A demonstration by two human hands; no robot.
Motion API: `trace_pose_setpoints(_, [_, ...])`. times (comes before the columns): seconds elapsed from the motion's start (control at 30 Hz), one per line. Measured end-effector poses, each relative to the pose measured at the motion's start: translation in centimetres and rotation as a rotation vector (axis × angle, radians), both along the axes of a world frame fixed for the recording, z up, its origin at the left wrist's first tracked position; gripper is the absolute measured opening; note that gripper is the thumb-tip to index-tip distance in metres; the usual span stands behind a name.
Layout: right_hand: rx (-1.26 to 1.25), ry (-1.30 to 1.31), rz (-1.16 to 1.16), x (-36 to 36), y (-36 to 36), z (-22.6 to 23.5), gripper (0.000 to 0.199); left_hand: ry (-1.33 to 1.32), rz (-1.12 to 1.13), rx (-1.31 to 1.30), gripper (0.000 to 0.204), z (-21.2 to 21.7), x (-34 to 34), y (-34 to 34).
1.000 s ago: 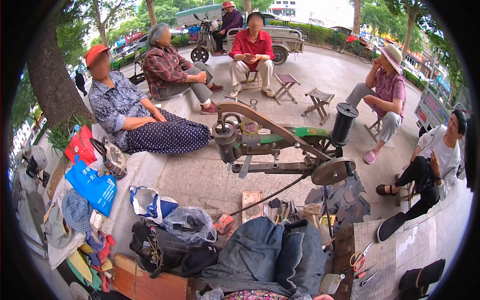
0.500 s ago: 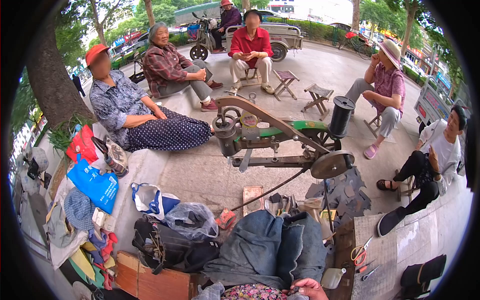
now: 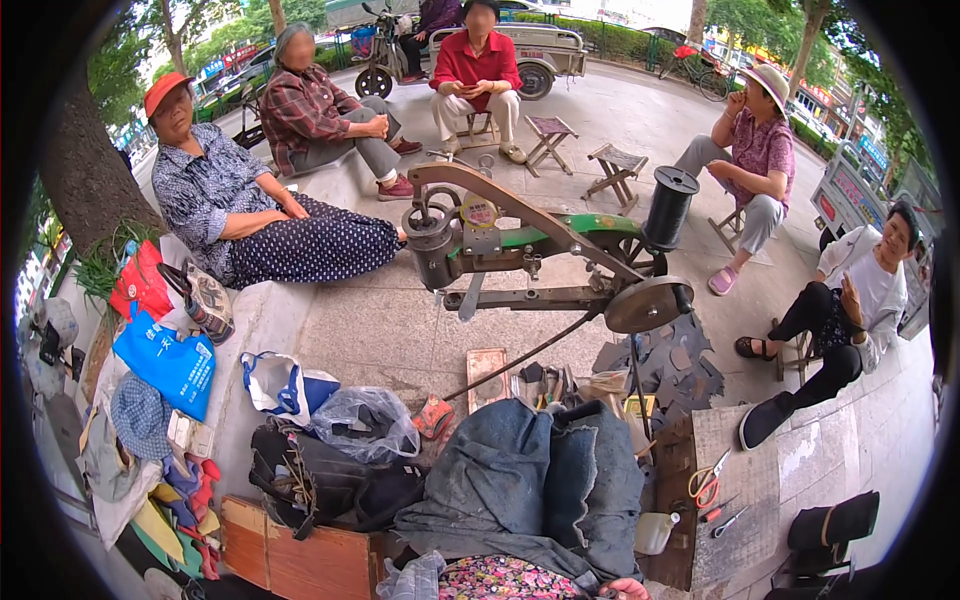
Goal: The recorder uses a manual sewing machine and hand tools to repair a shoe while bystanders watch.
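At the lower edge, right of centre, only a bit of my right hand (image 3: 625,590) shows beside the worn denim cloth (image 3: 485,480) spread over my lap. Its fingers are mostly cut off, so what it holds, if anything, is hidden. My left hand is out of the picture. Under the denim a flowered garment (image 3: 510,578) covers me, with thin clear plastic (image 3: 412,580) at its left. A whitish plastic bottle (image 3: 655,533) stands nearest the right hand. Farther right, orange-handled scissors (image 3: 706,484), a small red-handled tool (image 3: 713,513) and smaller scissors (image 3: 729,522) lie on a board (image 3: 745,460).
A hand-cranked sewing machine (image 3: 530,240) with a black spool (image 3: 670,205) stands ahead, dark scraps (image 3: 665,365) beside it. Left are a wooden box (image 3: 320,560), a black bag (image 3: 340,480) and a clear plastic bag (image 3: 370,425). Several people sit around; folding stools (image 3: 617,170) stand between them.
The view has shifted, so the scene sits slightly left and higher. My right hand, which showed its bent fingertips, has dropped mostly below the lower edge.
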State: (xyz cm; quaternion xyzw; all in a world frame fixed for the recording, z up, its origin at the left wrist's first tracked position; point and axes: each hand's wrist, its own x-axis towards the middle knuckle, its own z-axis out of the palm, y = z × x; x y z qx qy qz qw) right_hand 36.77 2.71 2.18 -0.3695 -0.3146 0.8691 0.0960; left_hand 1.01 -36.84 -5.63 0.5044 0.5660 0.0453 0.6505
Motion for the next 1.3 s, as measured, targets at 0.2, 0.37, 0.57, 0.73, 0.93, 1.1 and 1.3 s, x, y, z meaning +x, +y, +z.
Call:
trace_pose_setpoints(0.2, [-0.029,-0.081,-0.06,2.2,-0.2,1.7,0.022,-0.058,-0.042,0.018,0.032,-1.1,0.4,0.4])
trace_pose_setpoints(0.37, [-0.059,-0.134,-0.123,2.0,-1.2,2.6,0.022,-0.096,-0.091,0.027,0.032,-1.9,-0.6,0.5])
trace_pose_setpoints(0.57, [0.046,-0.06,-0.082,-2.2,1.5,2.0,0.018,-0.119,-0.097,0.046,0.033,-1.6,-0.3,0.4])
trace_pose_setpoints(0.73, [0.134,-0.041,0.024,-2.0,0.8,-0.2,0.022,-0.132,-0.08,0.046,0.034,-1.3,-0.4,-0.5])
trace_pose_setpoints(0.93, [-0.063,0.001,-0.205,0.7,0.6,-1.7,0.024,-0.138,-0.085,0.052,0.035,-1.2,-0.6,0.5])
trace_pose_setpoints(1.1, [-0.107,0.042,-0.369,4.3,2.4,-1.7,0.025,-0.015,-0.088,-0.023,0.039,5.9,-4.4,4.7])
trace_pose_setpoints(1.3, [0.887,-0.373,0.472,13.7,3.2,-6.1,0.021,0.167,-0.04,0.036,0.043,9.9,-9.2,9.7])
